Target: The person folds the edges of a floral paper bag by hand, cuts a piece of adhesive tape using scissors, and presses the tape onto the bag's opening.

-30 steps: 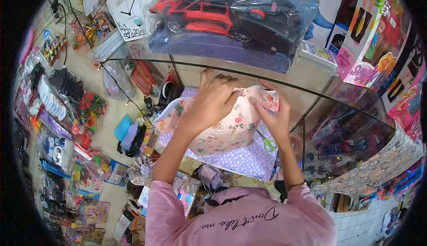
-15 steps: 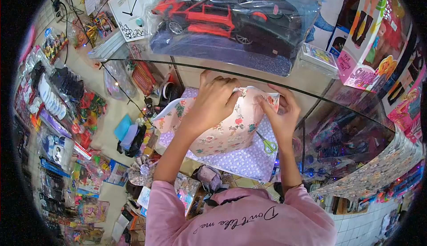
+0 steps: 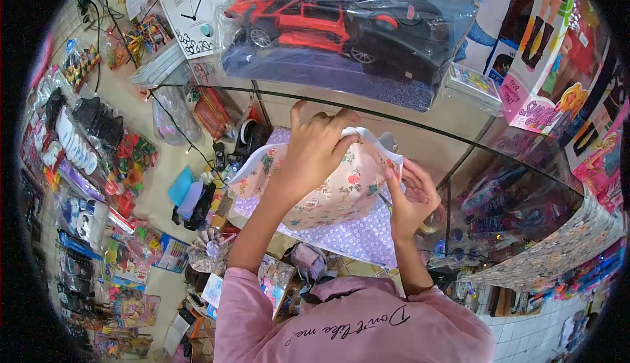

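So, closest in, a pink shirt (image 3: 367,323) is filling the bottom. Past it, a purple flowered sheet (image 3: 357,245) is lying under the floral paper (image 3: 328,202), which is curling up between both hands. Left hand (image 3: 315,146) is clamping the top edge between thumb and fingers, I'm guessing to keep it steady, while the right hand (image 3: 413,199) is pinching the right corner, probably controlling that loose end. Farther back, a glass shelf (image 3: 420,127) is holding a bagged toy car (image 3: 308,35), likely wrapped against dust. Versus half a second ago, the right hand is sitting lower, the corner is dipping and showing more white edging, and the green scissors aren't showing anymore. Left's barely shifting.
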Motion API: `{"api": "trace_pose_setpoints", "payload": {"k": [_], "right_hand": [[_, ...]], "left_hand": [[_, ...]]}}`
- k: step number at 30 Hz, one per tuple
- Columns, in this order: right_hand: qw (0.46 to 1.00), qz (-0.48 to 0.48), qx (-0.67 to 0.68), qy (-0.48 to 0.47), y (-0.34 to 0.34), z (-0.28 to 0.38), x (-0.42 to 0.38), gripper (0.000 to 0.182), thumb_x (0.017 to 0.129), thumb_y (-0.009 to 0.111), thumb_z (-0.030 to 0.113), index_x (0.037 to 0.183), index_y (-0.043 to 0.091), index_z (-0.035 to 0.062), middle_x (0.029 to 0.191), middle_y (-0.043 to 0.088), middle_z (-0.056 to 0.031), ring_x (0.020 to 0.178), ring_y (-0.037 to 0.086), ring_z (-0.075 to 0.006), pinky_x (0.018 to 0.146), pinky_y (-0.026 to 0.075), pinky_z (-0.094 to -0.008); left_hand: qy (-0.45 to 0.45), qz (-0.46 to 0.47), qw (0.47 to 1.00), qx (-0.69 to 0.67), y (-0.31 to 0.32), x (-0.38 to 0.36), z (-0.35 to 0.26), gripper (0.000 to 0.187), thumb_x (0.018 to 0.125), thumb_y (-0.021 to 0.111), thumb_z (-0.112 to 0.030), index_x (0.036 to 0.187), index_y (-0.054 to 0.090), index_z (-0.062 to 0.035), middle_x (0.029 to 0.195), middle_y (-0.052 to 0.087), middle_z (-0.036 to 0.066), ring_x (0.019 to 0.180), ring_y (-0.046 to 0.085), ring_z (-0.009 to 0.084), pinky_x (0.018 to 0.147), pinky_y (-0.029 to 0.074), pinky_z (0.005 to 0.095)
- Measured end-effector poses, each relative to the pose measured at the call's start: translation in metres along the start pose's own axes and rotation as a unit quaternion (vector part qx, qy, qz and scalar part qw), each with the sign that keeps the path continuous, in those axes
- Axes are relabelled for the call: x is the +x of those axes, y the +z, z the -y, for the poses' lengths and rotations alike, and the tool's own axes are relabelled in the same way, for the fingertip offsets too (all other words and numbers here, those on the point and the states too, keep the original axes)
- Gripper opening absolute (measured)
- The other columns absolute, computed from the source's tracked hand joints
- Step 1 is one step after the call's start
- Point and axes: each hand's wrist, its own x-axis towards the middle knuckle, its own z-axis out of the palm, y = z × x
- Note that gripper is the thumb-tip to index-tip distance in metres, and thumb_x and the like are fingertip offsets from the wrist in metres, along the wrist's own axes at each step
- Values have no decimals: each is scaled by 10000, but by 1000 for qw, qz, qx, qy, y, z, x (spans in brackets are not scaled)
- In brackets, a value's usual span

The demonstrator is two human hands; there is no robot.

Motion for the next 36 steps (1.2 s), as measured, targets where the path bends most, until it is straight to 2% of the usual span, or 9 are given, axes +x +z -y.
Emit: {"api": "trace_pose_setpoints", "payload": {"k": [3,6,12,15,21,24,27,30,36], "right_hand": [[997,20,61,44,-2,4,4,334,774,715,-69,1093,616,-80,987,683,-160,927,658,-170,850,509,-279],[995,36,76,61,-7,5,6,351,779,707,-67,1116,611,-83,1007,680,-161,952,653,-175,873,501,-278],[988,73,82,112,-16,15,16,342,775,716,-55,1104,629,-84,961,693,-151,886,664,-160,822,515,-273],[992,50,36,109,-21,8,19,293,765,735,-40,1044,658,-82,910,701,-138,841,660,-140,783,511,-256],[997,2,17,80,-18,-3,12,236,767,742,-28,991,679,-66,892,701,-134,832,653,-133,786,505,-251],[1000,-19,-1,10,-14,-8,9,180,787,724,-47,957,670,-72,884,692,-106,792,645,-106,750,509,-213],[999,-33,12,0,-12,-5,7,147,813,704,-35,951,668,-74,903,685,-107,812,642,-108,762,511,-219],[998,-40,32,41,-14,-7,8,139,827,693,-15,953,676,-71,955,691,-154,858,650,-146,809,507,-266],[999,-42,3,1,-17,-18,16,124,847,675,-14,952,659,-79,910,682,-114,840,647,-124,792,515,-236]], "left_hand": [[8,14,1000,16,-3,1,-2,208,860,614,-173,1053,604,-93,859,672,68,842,624,243,1042,214,522],[5,9,1000,16,-1,0,-4,212,852,622,-165,1052,606,-96,830,661,74,829,619,245,1036,220,520],[6,-1,1000,19,0,-1,-3,216,837,634,-154,1046,614,-101,787,642,75,807,608,248,1022,232,524],[20,-7,1000,17,-2,0,-5,225,833,638,-149,1051,614,-102,784,642,81,812,609,244,1027,228,532],[-1,-16,1000,16,0,1,-8,236,830,641,-147,1061,614,-109,776,640,86,817,610,250,1044,214,542],[-10,-6,999,31,0,0,-8,231,832,640,-150,1059,618,-113,767,638,88,816,610,252,1046,214,544],[-10,-10,1000,18,0,-1,-10,228,842,629,-153,1066,625,-113,760,637,85,820,611,254,1051,208,547],[-1,-9,999,40,2,-1,-10,229,855,615,-165,1078,629,-116,748,637,71,835,612,252,1055,204,552],[36,9,998,47,4,-2,-6,272,864,598,-209,1108,631,-92,961,653,110,988,580,270,1056,207,564]]}}
